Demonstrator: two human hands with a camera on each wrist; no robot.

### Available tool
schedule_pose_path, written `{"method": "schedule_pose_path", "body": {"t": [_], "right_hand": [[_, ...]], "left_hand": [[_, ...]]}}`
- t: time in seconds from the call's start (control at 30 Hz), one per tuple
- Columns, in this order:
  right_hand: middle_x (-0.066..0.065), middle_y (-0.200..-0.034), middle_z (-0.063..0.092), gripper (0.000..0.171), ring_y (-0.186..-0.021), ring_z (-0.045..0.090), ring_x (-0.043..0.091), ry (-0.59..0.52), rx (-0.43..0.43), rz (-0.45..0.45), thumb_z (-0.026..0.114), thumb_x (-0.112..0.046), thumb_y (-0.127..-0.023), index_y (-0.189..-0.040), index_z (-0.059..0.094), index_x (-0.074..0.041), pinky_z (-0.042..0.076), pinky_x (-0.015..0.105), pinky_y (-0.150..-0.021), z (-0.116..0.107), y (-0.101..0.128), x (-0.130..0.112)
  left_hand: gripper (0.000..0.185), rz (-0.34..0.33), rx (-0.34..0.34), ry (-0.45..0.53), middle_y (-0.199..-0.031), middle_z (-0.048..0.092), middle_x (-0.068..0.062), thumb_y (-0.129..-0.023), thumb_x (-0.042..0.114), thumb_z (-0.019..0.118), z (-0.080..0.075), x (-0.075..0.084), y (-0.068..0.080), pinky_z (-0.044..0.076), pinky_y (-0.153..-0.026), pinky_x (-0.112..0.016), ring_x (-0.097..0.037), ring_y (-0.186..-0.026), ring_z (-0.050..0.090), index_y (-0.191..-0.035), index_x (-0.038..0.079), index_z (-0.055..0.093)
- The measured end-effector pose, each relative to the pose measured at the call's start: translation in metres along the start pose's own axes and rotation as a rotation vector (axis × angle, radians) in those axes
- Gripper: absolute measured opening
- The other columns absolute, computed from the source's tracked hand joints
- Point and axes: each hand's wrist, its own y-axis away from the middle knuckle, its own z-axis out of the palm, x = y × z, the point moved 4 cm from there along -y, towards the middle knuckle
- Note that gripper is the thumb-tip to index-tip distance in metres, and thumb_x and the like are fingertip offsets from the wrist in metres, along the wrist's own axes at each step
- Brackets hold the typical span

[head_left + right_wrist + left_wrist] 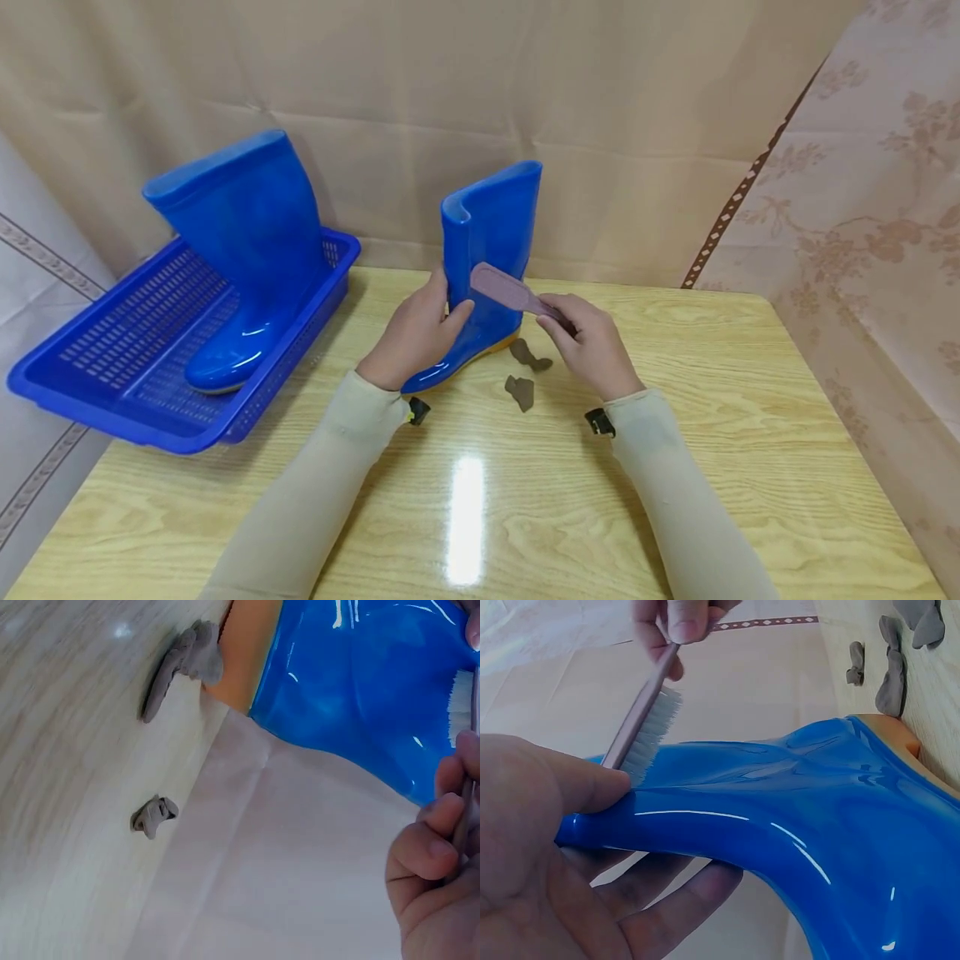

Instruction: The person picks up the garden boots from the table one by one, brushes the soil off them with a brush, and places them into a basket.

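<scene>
A shiny blue rain boot (498,225) with a yellowish sole stands upright on the table, toe toward the front left. My left hand (416,333) grips its shaft from the left, thumb on the near side and fingers behind, as the left wrist view shows. In my right hand (592,342) is the handle of a mauve scrubbing brush (501,287). Its pale bristles (651,735) touch the side of the shaft. Grey-brown clumps (521,392), like mud or clay, lie on the table beside the boot's heel.
On the left stands a blue plastic basket (296,371) with slotted walls. A second blue boot (251,225) stands inside it, leaning a little. Behind the wood-grain table (720,467) hangs a beige curtain (615,150), and a floral cloth (892,208) hangs at the right.
</scene>
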Motion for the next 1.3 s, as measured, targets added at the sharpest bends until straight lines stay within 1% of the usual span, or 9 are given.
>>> {"method": "schedule_pose_path", "body": {"t": [0.17,0.4,0.5,0.7,0.8,0.9,1.0,1.17,1.3], "right_hand": [[0.009,-0.104,0.072,0.026,-0.072,0.056,0.018,0.011,-0.044,0.052,0.066,-0.013,-0.103,-0.127,0.07,-0.004,0.045,0.028,-0.06,0.002,0.001,0.005],[0.013,-0.097,0.071,0.024,-0.069,0.054,0.02,0.074,-0.174,0.275,0.062,-0.017,-0.105,-0.125,0.07,-0.006,0.043,0.031,-0.058,0.005,0.004,0.024],[0.015,-0.095,0.071,0.024,-0.067,0.053,0.02,0.086,-0.202,0.32,0.061,-0.018,-0.106,-0.126,0.07,-0.007,0.042,0.032,-0.057,0.004,0.005,0.026],[0.007,-0.08,0.062,0.02,-0.062,0.049,0.019,0.076,-0.18,0.279,0.063,-0.022,-0.105,-0.117,0.07,-0.008,0.038,0.029,-0.052,-0.002,0.003,0.015],[0.005,-0.076,0.057,0.017,-0.06,0.047,0.019,0.031,-0.147,0.205,0.064,-0.022,-0.105,-0.115,0.07,-0.009,0.037,0.03,-0.051,-0.007,0.002,0.003],[0.003,-0.076,0.055,0.018,-0.06,0.046,0.018,0.012,-0.126,0.125,0.064,-0.021,-0.105,-0.117,0.07,-0.009,0.037,0.029,-0.051,-0.006,0.001,-0.006],[0.003,-0.076,0.055,0.019,-0.059,0.045,0.017,0.013,-0.115,0.085,0.063,-0.021,-0.105,-0.118,0.07,-0.009,0.036,0.028,-0.051,-0.004,0.0,-0.008],[0.004,-0.082,0.062,0.021,-0.062,0.049,0.018,0.025,-0.106,0.088,0.063,-0.019,-0.105,-0.12,0.072,-0.008,0.039,0.029,-0.052,0.0,0.0,-0.002],[0.01,-0.097,0.073,0.025,-0.069,0.055,0.019,0.049,-0.152,0.177,0.063,-0.017,-0.105,-0.124,0.073,-0.004,0.043,0.031,-0.058,0.007,0.002,0.015]], "left_hand": [[0.063,0.02,-0.011,-0.013,-0.158,0.046,-0.019,-0.11,0.026,0.05,-0.001,0.0,-0.001,0.045,-0.111,-0.055,-0.038,-0.137,0.054,-0.162,0.008,0.019],[0.059,0.016,-0.015,-0.042,-0.158,0.045,-0.019,-0.111,0.025,0.049,0.001,-0.001,-0.002,0.043,-0.112,-0.057,-0.04,-0.138,0.052,-0.16,0.007,0.021],[0.06,0.022,-0.011,-0.052,-0.157,0.045,-0.02,-0.111,0.025,0.049,0.002,-0.002,-0.002,0.043,-0.112,-0.057,-0.04,-0.138,0.052,-0.16,0.006,0.021],[0.068,-0.016,0.008,-0.038,-0.157,0.045,-0.022,-0.11,0.029,0.052,0.002,-0.004,-0.002,0.043,-0.113,-0.057,-0.041,-0.138,0.052,-0.162,0.004,0.016],[0.071,-0.017,0.013,-0.024,-0.157,0.045,-0.021,-0.109,0.03,0.054,0.002,-0.005,-0.001,0.043,-0.113,-0.056,-0.04,-0.138,0.052,-0.162,0.005,0.014],[0.071,-0.007,0.013,-0.016,-0.158,0.044,-0.02,-0.108,0.03,0.054,0.002,-0.005,-0.001,0.043,-0.113,-0.056,-0.039,-0.138,0.052,-0.162,0.006,0.014],[0.07,-0.002,0.012,-0.018,-0.158,0.044,-0.02,-0.109,0.029,0.054,0.001,-0.004,-0.001,0.043,-0.113,-0.056,-0.039,-0.138,0.052,-0.162,0.006,0.015],[0.07,0.013,-0.004,-0.015,-0.161,0.041,-0.018,-0.11,0.028,0.052,0.0,-0.002,0.0,0.042,-0.114,-0.056,-0.038,-0.141,0.05,-0.164,0.009,0.013],[0.068,0.01,-0.003,-0.028,-0.16,0.042,-0.019,-0.11,0.027,0.051,0.001,-0.003,-0.001,0.041,-0.114,-0.056,-0.039,-0.141,0.05,-0.163,0.008,0.014]]}}
